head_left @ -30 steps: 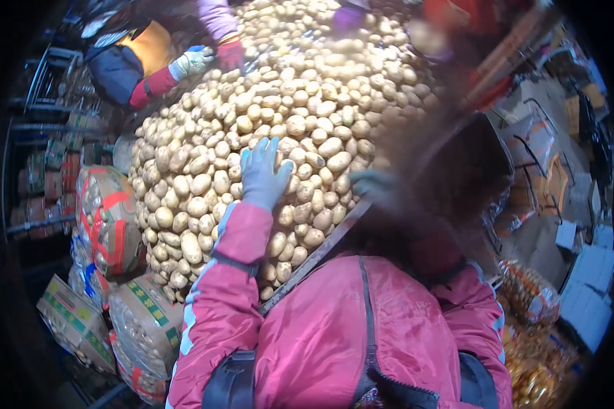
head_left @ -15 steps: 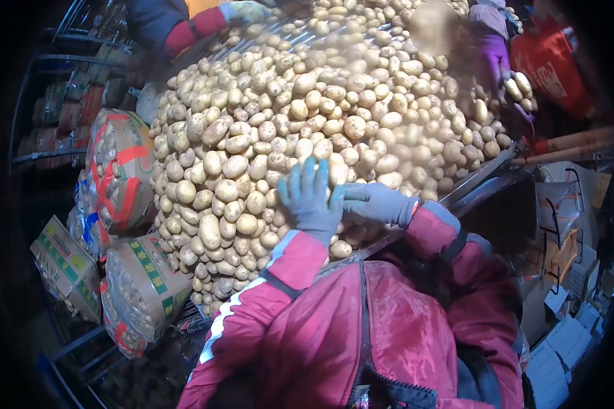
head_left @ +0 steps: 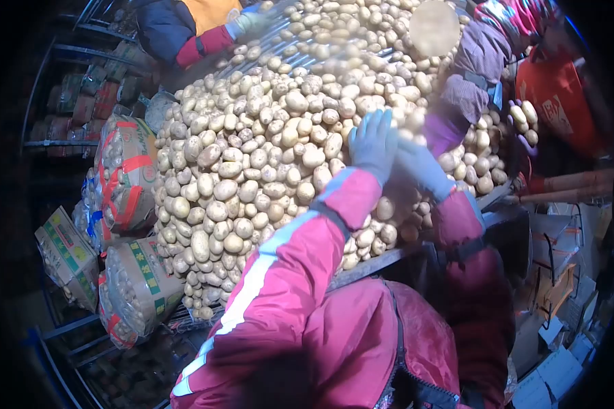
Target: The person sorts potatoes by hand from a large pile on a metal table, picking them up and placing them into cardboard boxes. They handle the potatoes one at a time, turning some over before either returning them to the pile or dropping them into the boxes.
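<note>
A large heap of potatoes (head_left: 252, 163) spreads before me. My left hand (head_left: 374, 146), in a blue-grey glove, lies on it with fingers stretched out and close together. Beside it, my right hand (head_left: 421, 169) wears a similar glove. Its fingers reach flat toward the left hand and look blurred, with the tips partly hidden. Neither hand shows a potato in its grip. Just beyond my right hand, a co-worker's purple glove (head_left: 445, 131) reaches down to the potatoes, its fingers blurred.
Bagged potatoes (head_left: 126, 174) and a second bag (head_left: 143, 286) stand at left, beside a printed carton (head_left: 67, 252). A metal edge (head_left: 368, 267) borders the heap near me. A red bag (head_left: 556, 95) hangs at right. Another person's gloved hand (head_left: 249, 26) is at the far side.
Both my hands have moved right and farther over the heap. The co-worker's purple-gloved arm has come in from the upper right, close to my right hand.
</note>
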{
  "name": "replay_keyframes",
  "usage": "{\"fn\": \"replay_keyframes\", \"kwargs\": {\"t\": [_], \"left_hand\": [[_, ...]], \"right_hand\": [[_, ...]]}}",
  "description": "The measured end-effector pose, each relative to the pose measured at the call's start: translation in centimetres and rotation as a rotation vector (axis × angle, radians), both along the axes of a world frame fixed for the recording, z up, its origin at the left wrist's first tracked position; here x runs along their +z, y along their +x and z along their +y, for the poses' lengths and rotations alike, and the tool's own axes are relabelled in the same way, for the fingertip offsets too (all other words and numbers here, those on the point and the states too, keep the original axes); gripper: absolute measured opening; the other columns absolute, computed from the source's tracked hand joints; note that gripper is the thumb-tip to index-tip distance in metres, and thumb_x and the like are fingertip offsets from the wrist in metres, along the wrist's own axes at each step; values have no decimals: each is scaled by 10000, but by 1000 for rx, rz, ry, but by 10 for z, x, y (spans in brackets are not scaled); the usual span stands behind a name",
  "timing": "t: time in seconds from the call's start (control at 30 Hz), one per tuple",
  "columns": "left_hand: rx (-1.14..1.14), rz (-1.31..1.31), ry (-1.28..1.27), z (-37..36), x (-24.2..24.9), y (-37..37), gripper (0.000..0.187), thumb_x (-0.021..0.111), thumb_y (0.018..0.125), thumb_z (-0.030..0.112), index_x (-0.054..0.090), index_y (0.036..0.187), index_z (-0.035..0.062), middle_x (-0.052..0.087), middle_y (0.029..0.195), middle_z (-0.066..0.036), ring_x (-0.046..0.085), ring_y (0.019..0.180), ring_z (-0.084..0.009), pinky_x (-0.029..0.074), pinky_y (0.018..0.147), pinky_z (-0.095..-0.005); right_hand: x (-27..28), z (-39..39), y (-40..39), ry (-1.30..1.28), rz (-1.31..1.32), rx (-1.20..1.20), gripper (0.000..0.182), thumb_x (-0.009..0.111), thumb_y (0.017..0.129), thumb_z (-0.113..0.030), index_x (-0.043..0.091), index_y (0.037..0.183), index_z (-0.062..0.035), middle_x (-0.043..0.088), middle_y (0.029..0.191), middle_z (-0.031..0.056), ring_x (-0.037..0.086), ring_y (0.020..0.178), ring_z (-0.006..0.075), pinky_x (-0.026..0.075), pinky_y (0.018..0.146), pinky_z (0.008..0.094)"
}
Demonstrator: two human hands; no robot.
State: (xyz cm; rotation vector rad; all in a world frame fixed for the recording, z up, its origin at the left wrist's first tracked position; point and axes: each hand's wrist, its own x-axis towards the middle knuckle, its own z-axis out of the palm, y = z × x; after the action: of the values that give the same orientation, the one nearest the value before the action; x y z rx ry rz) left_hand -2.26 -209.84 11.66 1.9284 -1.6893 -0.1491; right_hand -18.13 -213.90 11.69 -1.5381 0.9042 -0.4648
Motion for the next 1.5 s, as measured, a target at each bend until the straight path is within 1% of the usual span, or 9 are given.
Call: {"fn": "replay_keyframes", "kwargs": {"t": [0.2, 0.27, 0.33, 0.7, 0.9, 1.17, 1.23, 1.37, 1.5], "left_hand": [[-89, -165, -122, 15, 58, 80, 659, 740, 937, 348, 542, 1494, 56, 534, 1510, -235, 488, 1413, -413, 354, 1204, -513], [125, -340, -35, 58, 55, 142, 729, 711, 941, 432, 494, 1533, 65, 477, 1568, -214, 460, 1440, -385, 332, 1206, -536], [260, -466, 14, 70, 27, 158, 755, 670, 955, 494, 468, 1553, 79, 436, 1605, -199, 449, 1448, -364, 326, 1201, -551], [493, 174, 50, -67, -4, 113, 824, 621, 996, 540, 334, 1641, 114, 316, 1669, -239, 367, 1494, -467, 314, 1236, -519], [-38, 836, 200, -98, 47, 82, 571, 555, 1079, 365, 471, 1575, 95, 333, 1690, -181, 322, 1558, -312, 228, 1292, -438], [105, 26, 123, 70, 65, 189, 526, 649, 1000, 300, 589, 1443, 22, 541, 1505, -212, 477, 1425, -377, 323, 1233, -478], [-61, -486, 218, 96, 57, 183, 560, 614, 1014, 390, 574, 1482, 87, 558, 1469, -218, 499, 1387, -365, 274, 1243, -537], [-38, -394, 321, 84, 44, 128, 611, 612, 991, 485, 572, 1491, 137, 566, 1461, -204, 467, 1411, -376, 190, 1256, -617], [-121, -132, 263, 91, 22, 65, 780, 636, 952, 529, 416, 1608, 168, 377, 1638, -177, 353, 1523, -338, 98, 1278, -635]], "right_hand": [[42, 19, 6, -212, -214, -404, 381, 638, 984, -124, 665, 1352, -29, 725, 1215, 101, 676, 1079, 202, 541, 968, 342], [45, 62, 7, 227, -159, -9, 436, 676, 983, -283, 664, 1363, -69, 735, 1171, 125, 696, 1075, 229, 552, 957, 372], [51, 99, 33, 28, -126, 358, 467, 644, 982, -293, 627, 1404, -95, 723, 1228, 148, 693, 1124, 261, 542, 991, 387], [-2, 10, 94, -10, -117, 309, 439, 559, 951, -255, 647, 1348, -88, 685, 1286, 200, 642, 1239, 374, 503, 1067, 440], [-25, -85, 102, -152, -4, 135, 452, 593, 945, -247, 635, 1359, -69, 717, 1250, 201, 710, 1078, 316, 545, 978, 427], [0, -120, 68, 43, -140, -289, 533, 644, 947, -270, 606, 1436, -63, 753, 1069, 129, 705, 916, 210, 569, 823, 344], [-6, -78, 63, -636, 73, -146, 521, 650, 958, -293, 617, 1423, -61, 759, 1084, 109, 715, 923, 234, 569, 847, 364], [-8, 7, 68, -181, -73, 292, 543, 664, 970, -329, 600, 1436, -59, 705, 1308, 168, 680, 1191, 286, 518, 1041, 389], [5, -29, 39, -90, -56, 130, 632, 657, 980, -359, 522, 1531, -79, 663, 1406, 170, 638, 1270, 259, 493, 1083, 376]]}}
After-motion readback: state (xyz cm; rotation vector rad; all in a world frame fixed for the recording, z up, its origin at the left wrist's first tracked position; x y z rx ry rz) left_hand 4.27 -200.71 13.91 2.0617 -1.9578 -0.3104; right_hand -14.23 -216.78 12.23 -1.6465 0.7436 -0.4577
